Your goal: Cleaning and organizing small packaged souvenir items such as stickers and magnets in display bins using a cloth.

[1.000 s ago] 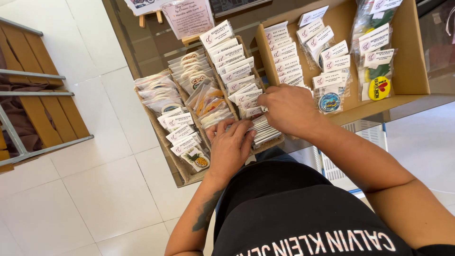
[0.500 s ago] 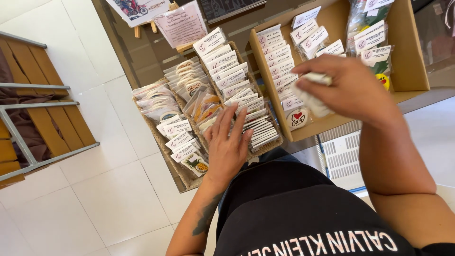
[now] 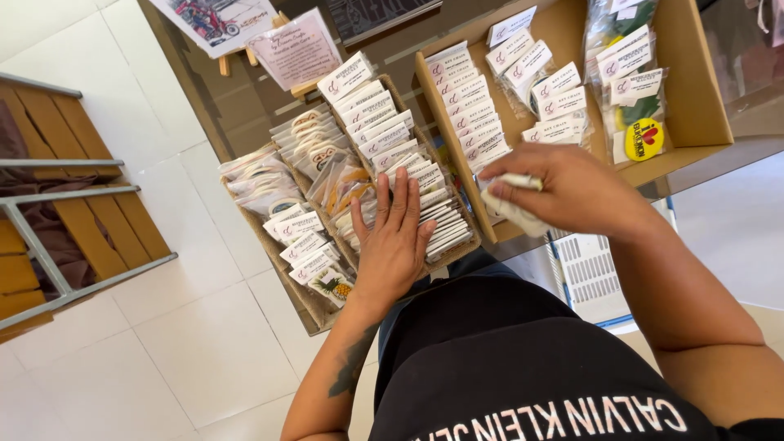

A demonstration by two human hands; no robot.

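The left hand (image 3: 396, 245) lies flat, fingers spread, on the rows of small white-labelled packets in the woven basket (image 3: 314, 304). The right hand (image 3: 572, 192) pinches a clear plastic packet (image 3: 513, 206) beside the brown cardboard box (image 3: 694, 90); sorting seems underway, and slotting it calls for a gap.

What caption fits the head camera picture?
Left hand lies flat on rows of packets; right hand holds a white packet.
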